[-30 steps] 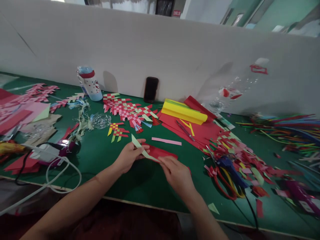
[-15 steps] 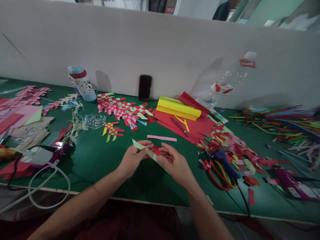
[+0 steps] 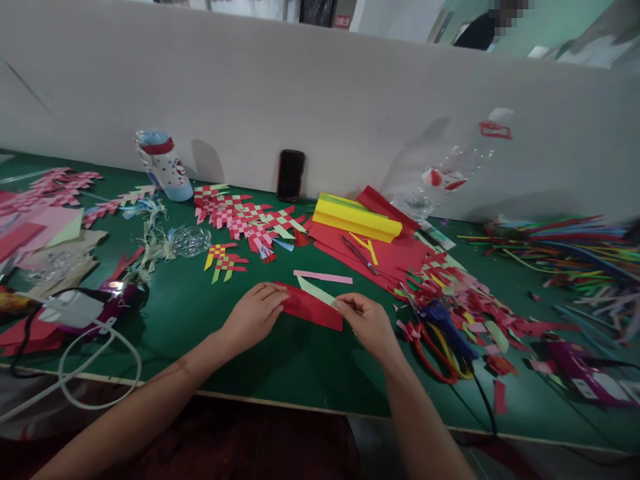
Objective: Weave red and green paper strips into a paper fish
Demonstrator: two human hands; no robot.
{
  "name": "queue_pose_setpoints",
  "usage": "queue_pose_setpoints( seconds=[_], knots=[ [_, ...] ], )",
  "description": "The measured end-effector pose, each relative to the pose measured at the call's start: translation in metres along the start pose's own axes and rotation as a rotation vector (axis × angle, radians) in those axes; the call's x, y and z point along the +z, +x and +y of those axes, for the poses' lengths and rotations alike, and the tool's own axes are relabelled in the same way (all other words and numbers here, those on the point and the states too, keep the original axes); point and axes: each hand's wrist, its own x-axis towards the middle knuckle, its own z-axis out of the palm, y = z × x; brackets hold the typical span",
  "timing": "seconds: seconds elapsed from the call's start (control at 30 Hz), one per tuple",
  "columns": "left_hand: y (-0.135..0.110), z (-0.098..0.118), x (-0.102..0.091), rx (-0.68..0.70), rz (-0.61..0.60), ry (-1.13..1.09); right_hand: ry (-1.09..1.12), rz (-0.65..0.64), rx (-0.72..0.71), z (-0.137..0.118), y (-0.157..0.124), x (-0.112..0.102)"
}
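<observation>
My left hand [image 3: 256, 313] has its fingers closed over the left end of a red paper strip [image 3: 314, 312], low over the green table; its thumb is hard to make out. Between thumb and fingertips, my right hand [image 3: 367, 325] pinches the right end of a pale green paper strip [image 3: 316, 289]. The green strip slants along the far side of the red one. Just beyond both lies a pink paper strip [image 3: 323, 277] on the table. Left of that, two small woven paper pieces [image 3: 226, 263] in yellow, red and green lie flat.
Scissors [image 3: 435, 347] and a pile of paper scraps [image 3: 465, 293] lie on the right. Behind are woven paper fish [image 3: 245, 220], a phone [image 3: 291, 175], a yellow paper sheet [image 3: 356, 217], a drink bottle [image 3: 165, 167] and a clear plastic bottle [image 3: 445, 177]. White cable [image 3: 135, 373] loops at left.
The green strip has gone from across both hands to the right hand alone, behind the red paper. My hands have moved apart, and the red paper now shows almost whole between them.
</observation>
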Motion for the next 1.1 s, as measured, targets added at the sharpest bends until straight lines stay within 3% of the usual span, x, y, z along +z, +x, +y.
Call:
queue_pose_setpoints(
  seconds=[0.3,0.57,0.73,0.83,0.93,1.1],
  knots=[
    [-0.009,-0.011,0.008,0.186,-0.147,0.563,-0.194,0.092,-0.056,0.0,0.03,-0.022],
    [-0.01,-0.008,0.015,0.209,-0.208,0.603,-0.442,0.136,-0.102,0.021,0.073,-0.027],
    [-0.014,-0.005,0.015,0.234,-0.17,0.616,-0.573,0.186,-0.224,0.027,0.091,-0.026],
    [-0.019,-0.003,0.013,0.242,-0.166,0.634,-0.613,0.235,-0.331,0.026,0.083,-0.027],
    [-0.023,-0.001,0.011,0.24,-0.182,0.639,-0.621,0.206,-0.446,0.017,0.06,-0.02],
    [-0.026,-0.003,0.013,0.24,-0.192,0.662,-0.589,0.059,-0.639,-0.003,0.001,0.026]
  ],
)
